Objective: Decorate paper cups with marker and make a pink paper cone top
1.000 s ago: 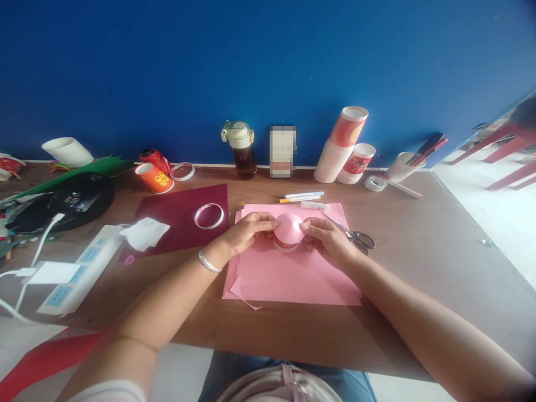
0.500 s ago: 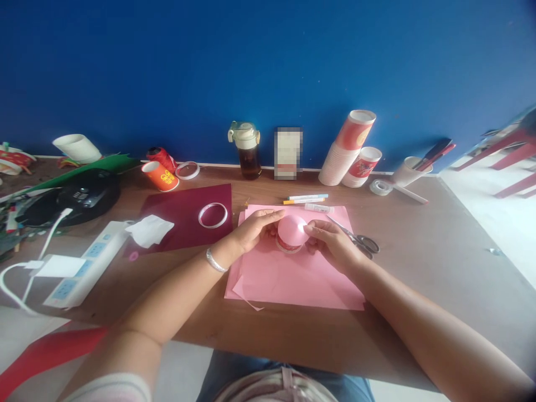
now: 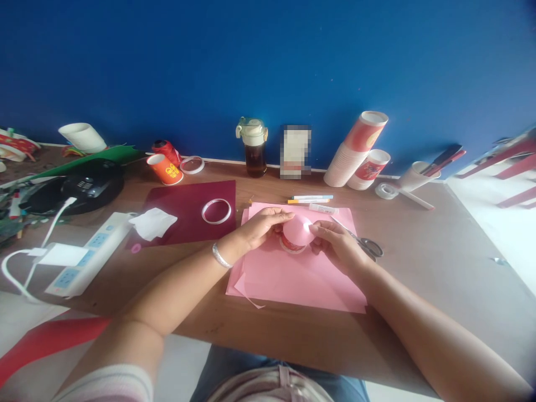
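A pink paper cone [image 3: 296, 230] sits over a red and white paper cup [image 3: 290, 245], above a stack of pink paper [image 3: 305, 279]. My left hand [image 3: 268, 223] is closed at the cone's left side, thumb along its edge, the other fingers partly hidden behind it. From the right, my right hand [image 3: 333, 237] pinches the cone's edge between thumb and forefinger. Just right of that hand lie scissors [image 3: 368, 245], their blades partly on the pink paper. A clear glue stick [image 3: 324, 209] and two markers [image 3: 310, 200] lie beyond the hands.
A dark red sheet [image 3: 180, 223] with a white paper ring [image 3: 216, 211] lies to the left, near a power strip [image 3: 94, 251]. Along the blue wall stand a drink bottle [image 3: 253, 148], stacked paper cups [image 3: 355, 148] and a pen cup [image 3: 414, 176]. A tape roll [image 3: 386, 191] lies nearby.
The view has shifted slightly, so most things appear a little farther right. Both hands keep their hold on the cone, which looks slightly tilted, showing more of the cup's red side.
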Demonstrator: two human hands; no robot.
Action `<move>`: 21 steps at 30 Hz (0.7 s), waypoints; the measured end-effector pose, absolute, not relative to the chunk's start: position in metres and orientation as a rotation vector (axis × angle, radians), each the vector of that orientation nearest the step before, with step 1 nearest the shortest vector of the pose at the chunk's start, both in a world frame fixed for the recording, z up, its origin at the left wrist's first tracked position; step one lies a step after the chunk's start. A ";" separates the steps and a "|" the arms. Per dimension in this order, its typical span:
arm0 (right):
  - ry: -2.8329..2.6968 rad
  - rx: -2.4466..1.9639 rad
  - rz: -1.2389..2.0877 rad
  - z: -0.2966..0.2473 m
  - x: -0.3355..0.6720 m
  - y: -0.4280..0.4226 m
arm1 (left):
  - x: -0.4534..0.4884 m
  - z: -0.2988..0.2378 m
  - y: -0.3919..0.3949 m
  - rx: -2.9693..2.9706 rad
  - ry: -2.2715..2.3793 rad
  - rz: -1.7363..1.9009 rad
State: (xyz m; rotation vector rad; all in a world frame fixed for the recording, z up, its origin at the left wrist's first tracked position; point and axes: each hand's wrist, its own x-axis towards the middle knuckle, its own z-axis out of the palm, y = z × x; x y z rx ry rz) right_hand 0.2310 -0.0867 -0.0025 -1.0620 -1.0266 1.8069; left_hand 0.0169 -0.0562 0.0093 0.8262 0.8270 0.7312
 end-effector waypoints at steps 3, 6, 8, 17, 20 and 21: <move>-1.039 -1.061 1.800 -0.001 0.231 -0.087 | 0.017 0.010 -0.057 0.805 0.820 0.728; -1.041 -1.062 1.799 0.001 0.231 -0.087 | 0.018 0.011 -0.057 0.799 0.831 0.732; -1.038 -1.062 1.804 0.001 0.231 -0.087 | 0.019 0.012 -0.057 0.800 0.840 0.738; -1.019 -1.077 1.796 0.001 0.229 -0.087 | 0.020 0.009 -0.057 0.793 0.861 0.757; -1.011 -1.077 1.799 0.001 0.229 -0.087 | 0.019 0.007 -0.057 0.781 0.859 0.759; -1.007 -1.076 1.801 0.000 0.229 -0.087 | 0.019 0.007 -0.057 0.785 0.863 0.757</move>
